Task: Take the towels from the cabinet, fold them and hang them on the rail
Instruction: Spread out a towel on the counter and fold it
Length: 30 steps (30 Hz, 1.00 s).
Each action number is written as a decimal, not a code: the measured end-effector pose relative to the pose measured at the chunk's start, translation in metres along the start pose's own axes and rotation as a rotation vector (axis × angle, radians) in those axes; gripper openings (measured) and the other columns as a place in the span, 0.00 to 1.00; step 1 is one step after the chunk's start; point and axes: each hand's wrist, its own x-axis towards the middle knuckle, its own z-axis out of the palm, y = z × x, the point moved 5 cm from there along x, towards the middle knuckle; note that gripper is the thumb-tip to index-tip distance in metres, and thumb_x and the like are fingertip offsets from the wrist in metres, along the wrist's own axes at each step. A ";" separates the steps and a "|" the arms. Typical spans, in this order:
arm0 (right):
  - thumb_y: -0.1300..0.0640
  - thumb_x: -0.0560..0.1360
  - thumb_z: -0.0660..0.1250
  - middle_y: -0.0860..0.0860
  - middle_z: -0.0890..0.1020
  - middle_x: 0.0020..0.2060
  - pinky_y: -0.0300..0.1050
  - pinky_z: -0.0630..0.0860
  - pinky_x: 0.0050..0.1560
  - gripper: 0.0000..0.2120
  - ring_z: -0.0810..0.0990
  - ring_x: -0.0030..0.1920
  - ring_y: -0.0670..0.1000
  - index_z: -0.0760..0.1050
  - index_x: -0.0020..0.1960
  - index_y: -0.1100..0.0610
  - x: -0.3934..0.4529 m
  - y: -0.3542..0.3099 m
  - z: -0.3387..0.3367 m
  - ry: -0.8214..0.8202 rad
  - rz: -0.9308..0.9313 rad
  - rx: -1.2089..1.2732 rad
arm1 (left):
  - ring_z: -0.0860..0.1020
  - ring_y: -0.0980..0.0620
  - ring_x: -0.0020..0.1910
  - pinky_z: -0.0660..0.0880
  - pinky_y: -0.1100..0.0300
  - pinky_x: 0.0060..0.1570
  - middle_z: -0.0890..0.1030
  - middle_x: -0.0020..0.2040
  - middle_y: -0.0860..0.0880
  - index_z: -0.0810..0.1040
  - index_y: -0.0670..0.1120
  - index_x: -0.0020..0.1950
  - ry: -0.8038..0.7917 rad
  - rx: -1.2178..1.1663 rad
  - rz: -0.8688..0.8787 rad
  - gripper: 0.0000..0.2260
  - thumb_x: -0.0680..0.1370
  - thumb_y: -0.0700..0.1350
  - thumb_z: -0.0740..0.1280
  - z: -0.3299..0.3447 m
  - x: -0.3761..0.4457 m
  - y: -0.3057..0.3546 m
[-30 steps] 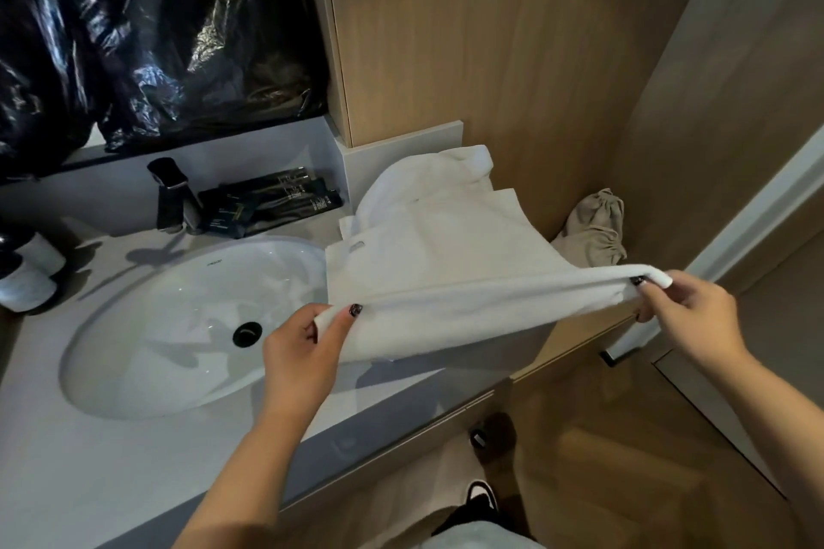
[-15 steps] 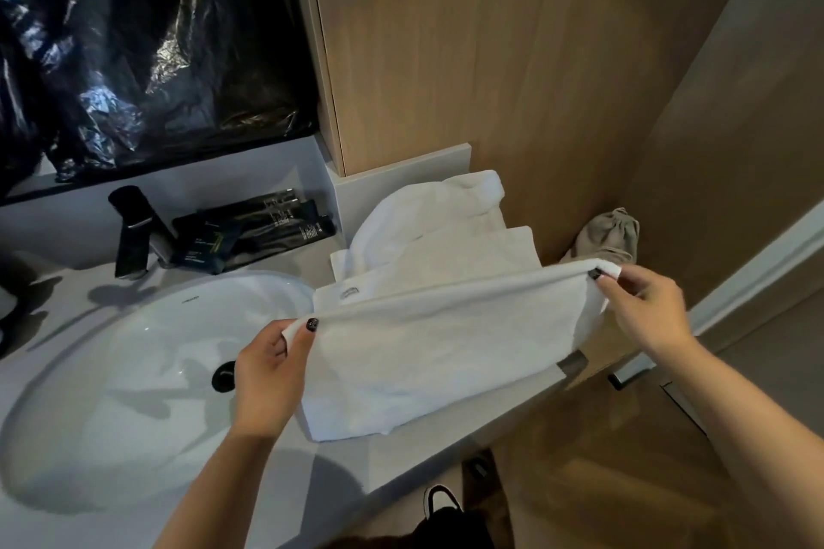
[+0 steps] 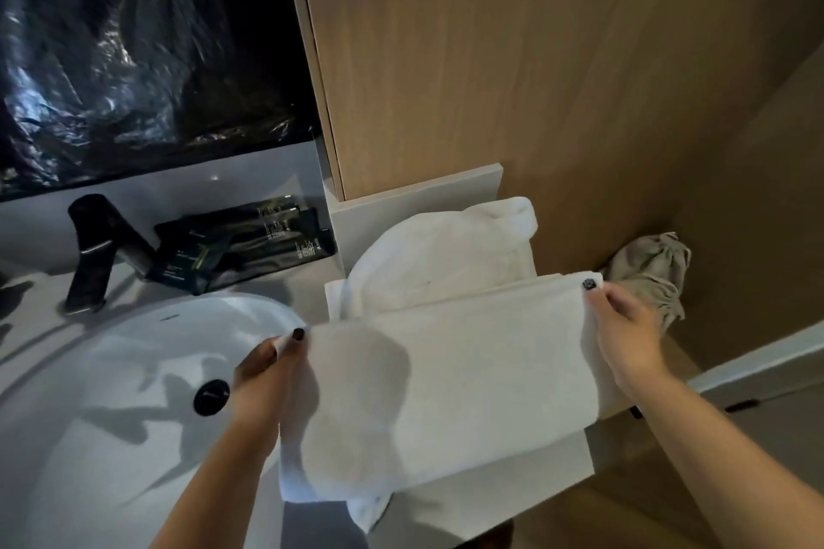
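1. Head view: a second ago we held the towel [image 3: 446, 379] stretched in the air beside the sink [image 3: 111, 392]. It now lies folded over on the tabletop [image 3: 504, 499], just right of the sink.
2. Our left hand [image 3: 267, 374] pinches the towel's corner nearest the sink; our right hand [image 3: 624, 334] pinches the far corner. Both grips are closed on cloth.
3. Behind it, away from the sink, a second white towel [image 3: 446, 250] waits in a heap.
4. We judge one fold done; no rail shows here.
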 end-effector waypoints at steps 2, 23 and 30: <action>0.55 0.81 0.63 0.47 0.74 0.29 0.31 0.68 0.34 0.15 0.71 0.31 0.42 0.74 0.38 0.59 0.006 0.010 0.008 -0.038 0.048 0.045 | 0.78 0.48 0.39 0.71 0.59 0.42 0.80 0.38 0.43 0.80 0.39 0.44 -0.024 -0.012 -0.055 0.16 0.77 0.53 0.70 0.005 0.006 -0.009; 0.47 0.80 0.64 0.56 0.86 0.49 0.57 0.77 0.59 0.15 0.85 0.50 0.59 0.81 0.54 0.58 0.011 0.004 0.016 -0.365 0.368 0.092 | 0.79 0.44 0.42 0.77 0.59 0.36 0.82 0.33 0.49 0.79 0.49 0.43 -0.015 -0.222 0.028 0.08 0.81 0.47 0.65 0.003 -0.045 0.005; 0.51 0.77 0.70 0.58 0.86 0.43 0.59 0.78 0.55 0.11 0.83 0.48 0.63 0.82 0.44 0.59 -0.031 -0.023 -0.003 -0.072 0.191 0.128 | 0.78 0.43 0.41 0.75 0.47 0.46 0.81 0.38 0.43 0.81 0.45 0.41 -0.047 -0.246 0.095 0.15 0.78 0.56 0.68 -0.028 -0.067 0.002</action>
